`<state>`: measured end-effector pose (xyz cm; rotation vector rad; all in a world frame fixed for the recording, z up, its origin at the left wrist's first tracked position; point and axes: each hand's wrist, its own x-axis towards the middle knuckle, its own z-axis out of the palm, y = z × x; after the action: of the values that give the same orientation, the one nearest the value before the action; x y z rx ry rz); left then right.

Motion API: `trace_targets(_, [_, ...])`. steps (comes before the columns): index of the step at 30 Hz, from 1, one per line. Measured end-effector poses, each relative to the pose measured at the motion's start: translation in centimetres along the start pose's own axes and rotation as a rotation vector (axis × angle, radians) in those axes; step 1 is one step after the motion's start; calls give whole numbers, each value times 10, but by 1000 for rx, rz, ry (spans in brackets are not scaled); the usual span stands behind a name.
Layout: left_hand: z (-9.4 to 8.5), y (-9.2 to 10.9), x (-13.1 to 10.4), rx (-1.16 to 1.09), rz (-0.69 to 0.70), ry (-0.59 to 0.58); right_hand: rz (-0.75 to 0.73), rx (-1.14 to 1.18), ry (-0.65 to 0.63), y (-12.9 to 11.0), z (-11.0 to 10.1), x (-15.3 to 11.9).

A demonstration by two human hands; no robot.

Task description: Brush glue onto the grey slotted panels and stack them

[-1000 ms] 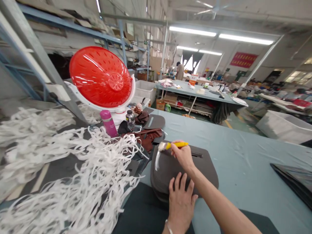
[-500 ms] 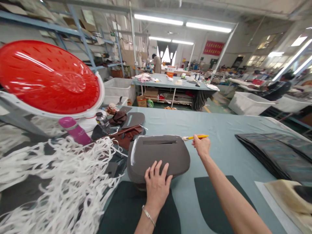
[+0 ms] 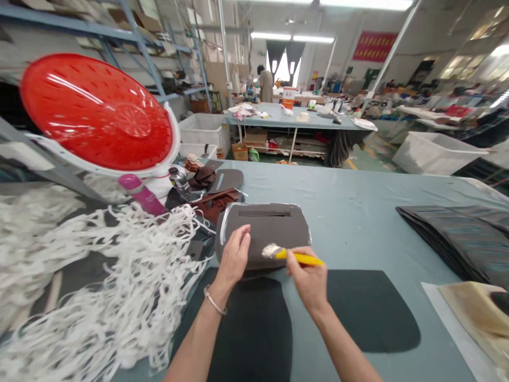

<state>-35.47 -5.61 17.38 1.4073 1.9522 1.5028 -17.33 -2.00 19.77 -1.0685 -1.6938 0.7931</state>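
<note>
A blue-gray worktop (image 3: 342,212) is seen under and around the gray pad (image 3: 266,231). A big heap of white strips (image 3: 131,307) is spread to the left of the pad. Behind the heap, farther back and left of the pad, a round red dish (image 3: 99,114) is held up in a white rim. A pile of dark sheets (image 3: 457,239) is laid well to the right of the pad. One dark sheet (image 3: 254,329) is laid flat just in front of the pad. The pad itself is set on the worktop, and its edge is smeared with white at the left, back and right. A pink bottle (image 3: 143,196) is seen back and left of the pad. The left hand (image 3: 234,254) is held at the pad's left side, its fingers loose and nearly straight; whether the pad is touched cannot be told. A yellow brush (image 3: 298,257) is held in the right hand (image 3: 310,276), with its white tip over the pad's front part. A thin bracelet (image 3: 214,301) is worn on the left wrist, in front of the pad.
</note>
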Motion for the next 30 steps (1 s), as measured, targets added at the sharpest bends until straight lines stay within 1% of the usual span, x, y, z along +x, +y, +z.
trace_targets(2, [-19,-8,17,-45,-79,16,-76,98,-175,-13,44,-13])
trace_targets(3, [-25,-13,23,-24,-113,-7,-106,119,-227,-15,59,-18])
trace_targets(4, [-30,-17,27,15,-137,-37,-121,123,-251,-14,66,-22])
trace_targets(5, [-32,-22,29,64,-149,-64,-117,112,-256,-9,65,-24])
trace_targets(6, [-32,-27,30,110,-147,-86,-96,86,-244,-2,56,-24])
trace_targets(7, [-31,-31,28,144,-128,-100,-65,51,-216,8,38,-23])
trace_targets(8, [-29,-34,26,167,-92,-107,-25,7,-170,20,15,-20])
trace_targets(10, [-21,-36,18,238,-4,-106,43,-85,7,40,-37,-9])
trace_targets(11, [-16,-34,14,308,33,-98,75,-141,143,46,-58,-2])
trace_targets(12, [-9,-31,10,398,62,-79,99,-173,257,50,-72,6])
trace_targets(13, [-2,-27,6,498,80,-54,110,-179,333,49,-77,15])
trace_targets(14, [5,-23,2,593,88,-22,107,-153,365,45,-70,24])
trace_targets(15, [12,-19,-2,672,92,15,90,-101,346,37,-54,32])
trace_targets(16, [18,-15,-4,730,97,48,59,-33,287,27,-29,39])
trace_targets(17, [23,-13,-7,771,102,76,22,40,214,16,1,45])
trace_targets(19, [28,-13,-8,818,105,98,-56,123,76,-4,64,55])
trace_targets(20, [29,-14,-8,828,105,97,-92,146,4,-11,89,58])
trace_targets(21, [29,-16,-8,832,105,96,-119,150,-53,-13,107,61])
trace_targets(22, [29,-18,-7,830,108,99,-133,142,-88,-11,114,64])
trace_targets(23, [28,-20,-7,823,112,107,-135,121,-95,-4,112,67])
trace_targets(24, [28,-21,-7,813,118,119,-124,83,-63,5,101,72])
trace_targets(26, [29,-22,-7,796,124,146,-74,-36,109,25,64,83])
trace_targets(27, [31,-21,-7,792,125,154,-44,-112,236,33,46,88])
trace_targets(28, [32,-20,-7,791,125,157,-27,-173,343,37,31,93])
trace_targets(29, [34,-19,-7,793,125,158,-28,-209,410,37,24,96])
trace_targets(30, [35,-18,-7,798,125,156,-50,-213,426,33,26,98])
